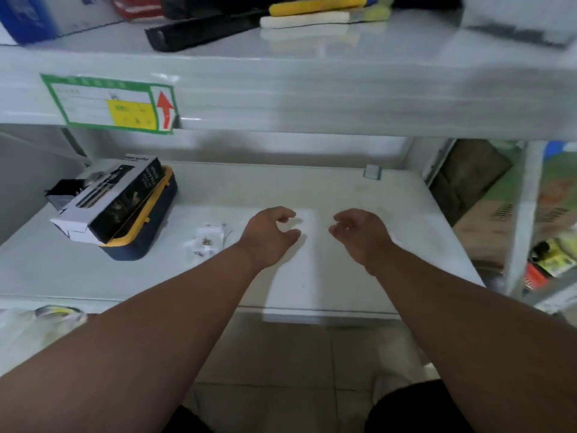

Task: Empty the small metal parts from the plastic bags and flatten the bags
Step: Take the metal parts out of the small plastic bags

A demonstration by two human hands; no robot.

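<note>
Two bare forearms were stretched forward from the camera over the white shelf (pixel 406 220). The left hand (pixel 271 235) and right hand (pixel 359 235) were held loosely curled above a white sheet (pixel 293 276), with nothing seen gripped in either. Just left of the left hand, clear plastic bags (pixel 209 239) lay with small metal parts (pixel 204 242) among them. The emptying was judged barely begun; whether any bag had been flattened could not be told.
</note>
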